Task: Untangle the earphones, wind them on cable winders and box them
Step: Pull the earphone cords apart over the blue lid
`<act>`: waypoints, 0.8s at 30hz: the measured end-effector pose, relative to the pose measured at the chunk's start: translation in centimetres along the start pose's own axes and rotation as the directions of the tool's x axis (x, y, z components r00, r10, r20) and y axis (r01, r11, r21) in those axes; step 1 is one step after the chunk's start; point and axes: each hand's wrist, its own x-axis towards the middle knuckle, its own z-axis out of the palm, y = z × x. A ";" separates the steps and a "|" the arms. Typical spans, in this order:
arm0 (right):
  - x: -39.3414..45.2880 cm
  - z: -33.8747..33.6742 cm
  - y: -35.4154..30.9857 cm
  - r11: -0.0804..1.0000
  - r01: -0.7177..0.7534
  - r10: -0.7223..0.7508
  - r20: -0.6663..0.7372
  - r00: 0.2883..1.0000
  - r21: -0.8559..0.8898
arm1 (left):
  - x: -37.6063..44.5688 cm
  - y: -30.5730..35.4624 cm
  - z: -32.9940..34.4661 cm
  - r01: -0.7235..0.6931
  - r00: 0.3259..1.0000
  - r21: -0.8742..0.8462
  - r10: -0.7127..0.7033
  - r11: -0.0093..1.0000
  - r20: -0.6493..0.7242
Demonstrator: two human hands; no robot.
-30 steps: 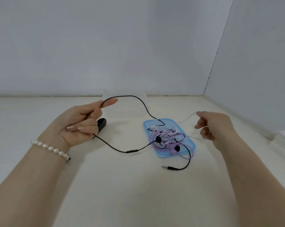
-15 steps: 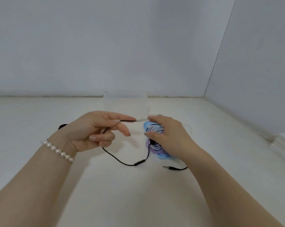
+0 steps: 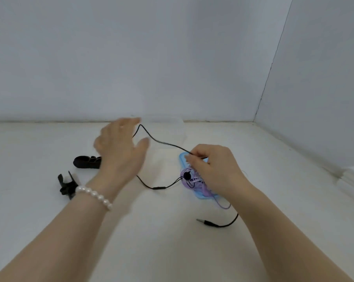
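Note:
A black earphone cable (image 3: 163, 143) rises in a loop above the table. My right hand (image 3: 214, 169) pinches it just over a flat blue winder (image 3: 182, 159), where purple earphones (image 3: 189, 183) lie tangled with the black ones. My left hand (image 3: 121, 147) is blurred, its fingers spread and straight, and the loop's top runs past its fingertips and behind its palm. The black inline remote (image 3: 158, 188) lies on the table between my hands. The black jack plug (image 3: 202, 221) lies nearer to me.
Two black cable winders lie to the left: an oblong one (image 3: 86, 162) and a clip-shaped one (image 3: 67, 185) by my left wrist. A clear plastic box (image 3: 179, 129) stands at the back by the wall. A white stack (image 3: 353, 180) sits at the right edge.
My left hand has let go of the black cable and opened, moving away from me. My right hand has taken the cable in a pinch. Both black winders now show on the left.

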 end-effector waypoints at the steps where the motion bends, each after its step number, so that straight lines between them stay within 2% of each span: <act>1: 0.0 0.3 -0.4 0.998 0.049 -0.048 0.027 0.998 -0.040 | -0.9 1.1 0.2 -0.182 0.983 -0.053 0.182 0.982 0.002; 2: 0.0 0.4 -0.6 0.989 0.099 -0.092 0.067 0.994 -0.108 | -1.7 2.1 0.6 -0.336 0.940 -0.090 0.340 0.937 0.023; 4: 0.1 0.6 -0.8 0.949 0.168 -0.130 0.154 0.980 -0.268 | -2.4 3.1 1.7 -0.539 0.838 -0.088 0.544 0.837 0.042; 6: 0.1 0.4 -0.6 0.941 0.161 -0.122 0.148 0.982 -0.297 | -2.0 2.8 2.3 -0.595 0.801 -0.015 0.595 0.803 0.063; 8: 0.1 -0.1 -0.4 0.954 0.149 -0.126 0.106 0.986 -0.259 | -1.2 2.4 1.6 -0.538 0.829 0.003 0.529 0.843 0.180; 9: 0.1 -0.3 -0.4 0.958 0.139 -0.120 0.090 0.989 -0.250 | -0.9 2.0 1.5 -0.480 0.839 -0.040 0.471 0.877 0.271; 11: 0.2 -0.5 -0.1 0.953 0.125 -0.104 0.090 0.990 -0.274 | -1.0 1.6 1.4 -0.294 0.846 -0.240 0.369 0.925 0.385; 12: 0.3 -0.5 0.1 0.947 0.110 -0.085 0.093 0.992 -0.302 | -1.0 1.8 1.2 -0.162 0.862 -0.400 0.326 0.902 0.387; 13: 0.4 -0.5 0.5 0.947 0.079 -0.054 0.085 0.995 -0.312 | -1.0 2.1 1.0 -0.017 0.894 -0.591 0.277 0.807 0.352; 14: 0.4 -0.5 0.7 0.956 0.029 -0.008 0.071 0.997 -0.290 | -0.7 2.3 0.6 0.149 0.924 -0.767 0.189 0.625 0.333; 15: 0.4 -0.6 1.0 0.967 -0.026 0.040 0.050 0.998 -0.252 | -0.1 2.1 0.1 0.281 0.934 -0.879 0.100 0.387 0.342; 16: 0.3 -0.8 1.3 0.973 -0.079 0.085 0.019 0.996 -0.215 | 0.5 1.8 -0.6 0.362 0.927 -0.920 0.047 0.151 0.372; 18: 0.4 -1.3 2.0 0.971 -0.169 0.163 -0.047 0.985 -0.170 | 1.4 0.8 -2.3 0.380 0.922 -0.902 0.003 -0.203 0.388; 19: 0.4 -1.6 2.3 0.964 -0.205 0.195 -0.071 0.978 -0.169 | 1.9 -0.2 -2.7 0.342 0.929 -0.880 -0.024 -0.330 0.370; 20: 0.5 -1.9 2.7 0.954 -0.238 0.225 -0.090 0.970 -0.181 | 2.2 -1.1 -3.2 0.292 0.936 -0.859 -0.061 -0.419 0.348; 21: 0.6 -2.2 3.1 0.944 -0.267 0.251 -0.107 0.962 -0.192 | 2.6 -2.1 -3.7 0.241 0.938 -0.858 -0.120 -0.453 0.326; 24: 0.8 -3.0 4.2 0.922 -0.342 0.314 -0.165 0.935 -0.180 | 3.5 -4.3 -4.7 0.136 0.908 -0.881 -0.298 -0.453 0.293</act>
